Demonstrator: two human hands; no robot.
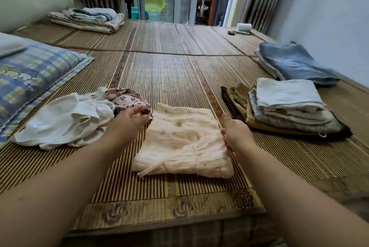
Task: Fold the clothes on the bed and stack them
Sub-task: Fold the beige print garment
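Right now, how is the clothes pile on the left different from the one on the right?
The left pile is crumpled; the right stack is folded flat in layers. The left pile is white with pink heart print; the right stack is grey, olive and dark. Both lie on the woven mat.

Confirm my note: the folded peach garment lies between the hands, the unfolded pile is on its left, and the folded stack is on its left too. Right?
One slip: the head view shows the folded stack on the right of the peach garment, past the right hand. The unfolded pile is on its left, by the left hand.
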